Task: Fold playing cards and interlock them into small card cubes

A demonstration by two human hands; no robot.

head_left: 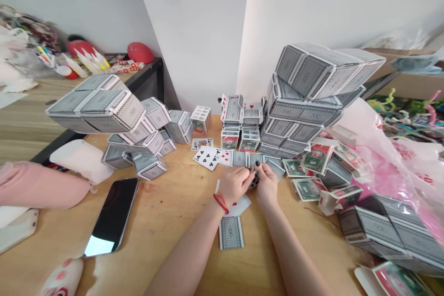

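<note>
Both hands meet over the middle of the wooden table (180, 222). My left hand (236, 186), with a red cord at the wrist, pinches a playing card (254, 181) from its left side. My right hand (267, 185) grips the same card from the right, dark nails up; most of the card is hidden by fingers. Beneath the left hand lie pale cards (241, 206), one with a red pip. Closer to me rests a face-down grey card (231, 233). Beyond the hands, face-up cards (207, 157) and face-down cards (239, 158) lie in a row.
Stacked blocks made of folded cards rise at left (111, 106) and right (298, 106). Card boxes (307, 189) lie scattered right, beside a pink plastic bag (374, 162). A phone (113, 217) and a pink roll (45, 185) are on the left. A white wall stands behind.
</note>
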